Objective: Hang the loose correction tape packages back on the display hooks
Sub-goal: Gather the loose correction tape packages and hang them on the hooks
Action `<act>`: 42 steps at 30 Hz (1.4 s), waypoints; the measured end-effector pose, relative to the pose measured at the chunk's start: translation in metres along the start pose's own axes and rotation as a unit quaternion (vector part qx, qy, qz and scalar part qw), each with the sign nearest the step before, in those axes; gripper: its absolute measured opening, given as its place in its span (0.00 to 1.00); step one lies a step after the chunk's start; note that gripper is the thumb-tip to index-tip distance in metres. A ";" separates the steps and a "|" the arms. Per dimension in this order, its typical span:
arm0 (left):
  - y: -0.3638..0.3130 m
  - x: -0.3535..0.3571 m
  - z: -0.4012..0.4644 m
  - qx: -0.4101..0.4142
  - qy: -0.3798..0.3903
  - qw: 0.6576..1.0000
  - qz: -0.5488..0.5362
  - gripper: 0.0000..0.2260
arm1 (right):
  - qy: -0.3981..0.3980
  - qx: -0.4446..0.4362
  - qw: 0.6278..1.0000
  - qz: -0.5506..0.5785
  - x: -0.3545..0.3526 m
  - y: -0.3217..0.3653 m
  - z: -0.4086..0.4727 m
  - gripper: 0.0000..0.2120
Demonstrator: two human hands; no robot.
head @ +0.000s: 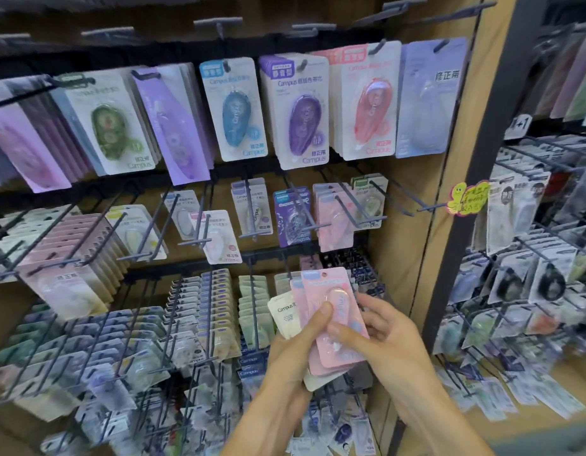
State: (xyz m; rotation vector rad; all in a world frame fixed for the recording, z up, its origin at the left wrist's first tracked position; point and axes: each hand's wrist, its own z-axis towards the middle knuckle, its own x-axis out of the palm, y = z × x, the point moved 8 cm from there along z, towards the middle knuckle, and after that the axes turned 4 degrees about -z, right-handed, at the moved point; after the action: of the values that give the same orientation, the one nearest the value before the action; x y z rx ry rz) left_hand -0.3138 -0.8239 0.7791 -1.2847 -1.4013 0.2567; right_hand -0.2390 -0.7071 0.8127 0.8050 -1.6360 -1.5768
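Both hands sit low and centre in front of the wooden display wall (449,159) with its dark metal hooks (345,205). The left hand (294,343) grips a fanned stack of carded correction tape packages: a cream card package (285,317) at the back-left, pink ones over it. Its thumb presses on the face of the top pink blister-card correction tape package (331,311). The right hand (383,327) pinches the same top pink package from its right edge, thumb on the front near the clear plastic bubble, fingers curled behind. The stack is held off the wall, not on any hook, just below the hanging pink packages (332,218) in the middle row.

Above the held stack, the top row carries a blue Campus tape package (234,110), a purple one (299,116) and a red-pink one (367,103). Left of the stack, rows of pale packages (71,258) are densely hung. Right of it, past a dark vertical post (482,159), is another rack of packages (531,274). A yellow paper tag (466,199) sticks out at the wall's edge. Blur hides the small print.
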 end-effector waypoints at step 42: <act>0.006 0.012 0.008 0.016 -0.023 1.000 -0.013 0.24 | 0.006 -0.026 0.999 -0.048 -0.005 -0.005 0.004 0.23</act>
State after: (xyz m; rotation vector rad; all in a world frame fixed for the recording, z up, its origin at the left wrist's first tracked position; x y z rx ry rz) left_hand -0.3143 -0.8085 0.7786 -1.2402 -1.4460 0.2929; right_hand -0.2399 -0.7010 0.8072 0.8746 -1.5613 -1.6703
